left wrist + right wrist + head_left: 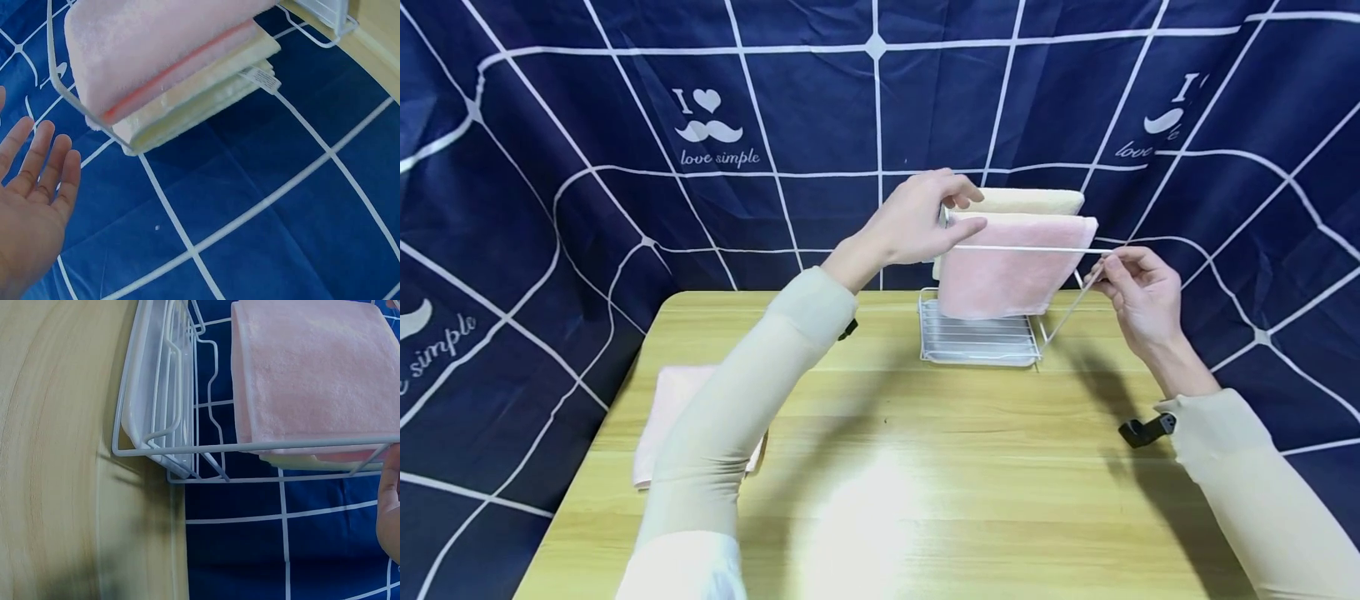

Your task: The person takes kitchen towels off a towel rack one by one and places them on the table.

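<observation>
Pink cloth point(673, 404) is lying on the surface point(970, 467), front-left of the white rack point(977, 340). Right hand point(1142, 298) is pinching the rack's right-side wire. Left hand point(917, 218) is hovering at the rack's left, fingers spreading wide. Pink towel point(1003, 271) is hanging on the rack, cream towel point(1037, 201) toward its back.

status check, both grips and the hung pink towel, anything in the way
Left grip open beside pink towel. Right grip pinching rack. Pink towel draped over rack. Yellow towel close behind, nothing obvious blocking.
</observation>
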A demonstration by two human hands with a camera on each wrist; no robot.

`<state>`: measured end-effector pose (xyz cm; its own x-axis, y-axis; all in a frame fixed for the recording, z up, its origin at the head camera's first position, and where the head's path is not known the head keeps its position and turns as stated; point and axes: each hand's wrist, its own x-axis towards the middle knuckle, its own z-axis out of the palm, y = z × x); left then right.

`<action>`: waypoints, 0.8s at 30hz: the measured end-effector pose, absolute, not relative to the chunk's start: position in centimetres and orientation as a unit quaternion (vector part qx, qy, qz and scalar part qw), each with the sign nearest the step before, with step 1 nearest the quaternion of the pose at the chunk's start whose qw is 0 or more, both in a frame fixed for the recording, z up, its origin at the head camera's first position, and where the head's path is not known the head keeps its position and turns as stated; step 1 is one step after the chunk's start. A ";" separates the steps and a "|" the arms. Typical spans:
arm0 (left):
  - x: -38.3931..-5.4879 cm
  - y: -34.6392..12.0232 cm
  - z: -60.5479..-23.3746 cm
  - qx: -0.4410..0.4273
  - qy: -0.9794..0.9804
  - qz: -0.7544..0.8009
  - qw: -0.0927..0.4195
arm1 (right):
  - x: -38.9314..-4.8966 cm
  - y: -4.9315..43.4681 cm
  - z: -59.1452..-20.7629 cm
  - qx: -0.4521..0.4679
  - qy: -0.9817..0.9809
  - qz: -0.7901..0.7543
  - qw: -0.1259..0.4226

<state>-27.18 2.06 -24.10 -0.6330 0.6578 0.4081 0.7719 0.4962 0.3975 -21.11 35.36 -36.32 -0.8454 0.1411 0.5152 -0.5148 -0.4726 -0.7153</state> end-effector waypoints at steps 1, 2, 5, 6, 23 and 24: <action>-27.3 2.4 -24.1 -0.414 -0.862 -0.278 0.095 | -21.1 35.4 -36.3 0.197 -0.475 0.835 0.196; -27.4 2.8 -24.0 -0.411 -0.864 -0.276 0.089 | -21.2 35.4 -36.3 0.198 -0.471 0.838 0.194; -27.8 4.0 -23.9 -0.401 -0.872 -0.272 0.069 | -21.2 35.3 -36.3 0.199 -0.467 0.839 0.195; -27.9 4.4 -23.9 -0.399 -0.874 -0.272 0.063 | -21.2 35.3 -36.3 0.201 -0.463 0.841 0.193; -29.6 8.1 -25.4 -0.371 -0.886 -0.276 0.024 | -20.9 35.4 -36.5 0.199 -0.474 0.836 0.193; -29.7 8.2 -25.4 -0.369 -0.887 -0.275 0.022 | -20.9 35.4 -36.5 0.202 -0.466 0.840 0.190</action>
<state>-29.67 8.19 -25.44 -0.7260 0.6438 0.2418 0.6679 0.5763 0.4711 -20.94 35.43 -36.53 -0.8462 0.1308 0.5166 -0.5074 -0.4941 -0.7060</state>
